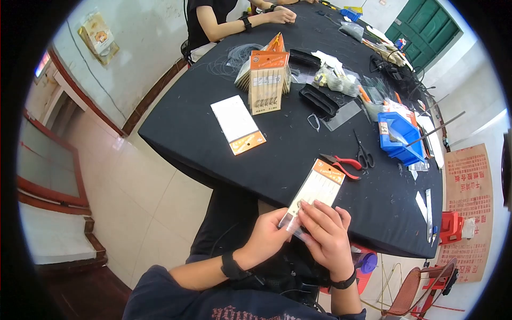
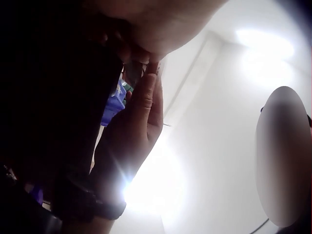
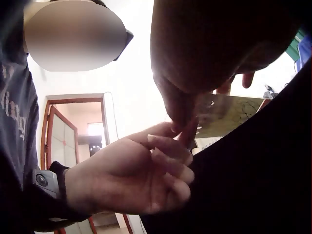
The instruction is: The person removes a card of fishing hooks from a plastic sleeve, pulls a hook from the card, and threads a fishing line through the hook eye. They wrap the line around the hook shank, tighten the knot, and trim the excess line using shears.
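A packet of fishing hooks [image 1: 322,184], a pale card with an orange header in a clear sleeve, is held at a slant over the near table edge. My left hand [image 1: 266,230] pinches its lower left edge, thumb on top. Over the lower part of the card lie the fingers of my right hand [image 1: 326,230], pinching the sleeve's bottom end. Both hands meet there in the right wrist view, with the left hand's [image 3: 141,170] fingers curled beside the card [image 3: 229,116]. The left wrist view is dark, and the right hand [image 2: 131,129] hides most of the packet.
Red-handled pliers [image 1: 344,166] and black scissors [image 1: 364,153] lie just beyond the packet. A white card packet [image 1: 234,120] lies left, before a standing stack of hook packets [image 1: 266,82]. Right are a blue bin [image 1: 397,141] and loose strips. Another person [image 1: 229,21] sits across the table.
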Demonstrator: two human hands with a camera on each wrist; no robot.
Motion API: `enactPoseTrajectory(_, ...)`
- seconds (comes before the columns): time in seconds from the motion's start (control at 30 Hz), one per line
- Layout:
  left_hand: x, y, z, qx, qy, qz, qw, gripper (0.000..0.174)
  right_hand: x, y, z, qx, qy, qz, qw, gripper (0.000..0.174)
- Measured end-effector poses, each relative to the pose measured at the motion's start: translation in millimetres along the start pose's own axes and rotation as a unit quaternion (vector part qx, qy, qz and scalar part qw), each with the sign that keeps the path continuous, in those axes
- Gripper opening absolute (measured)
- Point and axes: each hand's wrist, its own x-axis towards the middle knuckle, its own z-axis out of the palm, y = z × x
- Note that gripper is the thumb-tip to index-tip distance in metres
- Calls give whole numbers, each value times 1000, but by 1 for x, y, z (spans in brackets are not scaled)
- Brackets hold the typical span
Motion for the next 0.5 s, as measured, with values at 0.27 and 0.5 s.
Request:
enactPoseTrajectory(0.27,0,57,0,167,-104,218,956,26,5,11,-8,119,292,64,947,34)
enactPoseTrajectory(0.5,0,59,21,475,-100,315,816,58,18,9,4,579,439,271,631,24)
